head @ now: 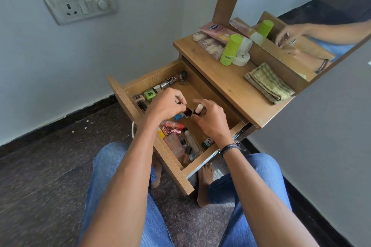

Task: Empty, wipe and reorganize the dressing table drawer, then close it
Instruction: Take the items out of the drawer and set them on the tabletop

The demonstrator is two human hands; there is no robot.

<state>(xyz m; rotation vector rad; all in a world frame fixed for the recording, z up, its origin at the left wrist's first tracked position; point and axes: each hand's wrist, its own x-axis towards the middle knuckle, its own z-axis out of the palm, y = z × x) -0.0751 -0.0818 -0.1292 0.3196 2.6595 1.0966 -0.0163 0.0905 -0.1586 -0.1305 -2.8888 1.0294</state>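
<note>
Denim-clad knees (98,186) sit lowest in view, and both forearms reach over them into the open drawer (124,98), which is pulled far out from the dressing table (220,78). The left hand (164,106) has its fingers curled, pinching the cap of a dark red polish bottle (188,112); the right hand (210,120) grips a pale-capped bottle (199,108) just beside it. Small bottles crowd the drawer floor, and a folded checked cloth (269,83) lies on the tabletop
</note>
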